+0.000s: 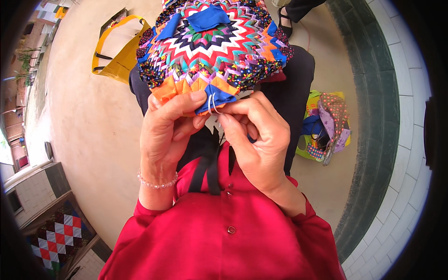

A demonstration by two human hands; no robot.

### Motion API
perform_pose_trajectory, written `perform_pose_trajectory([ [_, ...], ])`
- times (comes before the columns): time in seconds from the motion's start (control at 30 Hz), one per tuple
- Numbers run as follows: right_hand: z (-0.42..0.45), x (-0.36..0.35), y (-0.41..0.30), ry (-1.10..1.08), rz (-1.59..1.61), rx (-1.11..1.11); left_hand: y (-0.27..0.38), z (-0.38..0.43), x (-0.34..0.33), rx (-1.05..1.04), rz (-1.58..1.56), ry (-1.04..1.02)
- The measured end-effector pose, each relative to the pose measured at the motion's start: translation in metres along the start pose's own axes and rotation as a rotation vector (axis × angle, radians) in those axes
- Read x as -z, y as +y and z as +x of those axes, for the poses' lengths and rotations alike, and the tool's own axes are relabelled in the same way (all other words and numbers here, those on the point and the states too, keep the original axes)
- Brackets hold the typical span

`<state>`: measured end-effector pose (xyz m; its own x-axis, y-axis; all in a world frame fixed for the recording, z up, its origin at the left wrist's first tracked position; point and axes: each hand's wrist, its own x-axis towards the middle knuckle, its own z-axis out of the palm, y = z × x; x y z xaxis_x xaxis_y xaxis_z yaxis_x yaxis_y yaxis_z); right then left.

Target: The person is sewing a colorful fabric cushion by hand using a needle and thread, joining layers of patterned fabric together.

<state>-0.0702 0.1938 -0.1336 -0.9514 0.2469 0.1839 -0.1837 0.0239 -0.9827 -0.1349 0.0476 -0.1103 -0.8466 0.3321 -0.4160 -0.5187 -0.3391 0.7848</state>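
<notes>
A round patchwork piece (206, 52) of folded fabric points in rings of many colours rests across my knees. My left hand (171, 119) pinches its near edge, the thumb on a blue fabric patch (218, 96) beside orange folded patches (182, 87). The fingertips of my right hand (252, 129) are closed at the patch's lower right edge, on white thread (211, 103) that loops over the blue cloth. Whether a needle is between those fingers cannot be told. Two loose blue cloth pieces (209, 18) (169, 27) lie on top of the patchwork.
A yellow bag (120, 66) stands on the floor at the upper left. To the right of my knee lies a green and yellow bag (308, 148) with fabric scraps (329, 115) and what look like scissors handles. Another person's foot in a black shoe (285, 22) is at the top right.
</notes>
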Motion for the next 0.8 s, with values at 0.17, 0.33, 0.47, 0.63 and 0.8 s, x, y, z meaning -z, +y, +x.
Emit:
perform_pose_trajectory([
  [0.17, -0.004, 0.011, -0.007, 0.009, 0.048, -0.022, -0.005, -0.001, 0.001, -0.042, -0.003, 0.035],
  [0.33, -0.006, 0.022, -0.011, -0.102, 0.005, -0.157, -0.017, -0.001, 0.005, -0.048, 0.036, 0.046],
  [0.47, -0.005, 0.020, -0.019, -0.184, -0.021, -0.219, -0.019, 0.000, 0.007, 0.029, 0.043, 0.070],
  [0.63, -0.003, 0.016, -0.027, -0.300, -0.092, -0.202, -0.031, 0.006, -0.005, 0.026, -0.019, 0.158],
  [0.8, -0.006, 0.013, -0.027, -0.345, -0.082, -0.169, -0.036, 0.006, -0.005, 0.006, -0.021, 0.157],
])
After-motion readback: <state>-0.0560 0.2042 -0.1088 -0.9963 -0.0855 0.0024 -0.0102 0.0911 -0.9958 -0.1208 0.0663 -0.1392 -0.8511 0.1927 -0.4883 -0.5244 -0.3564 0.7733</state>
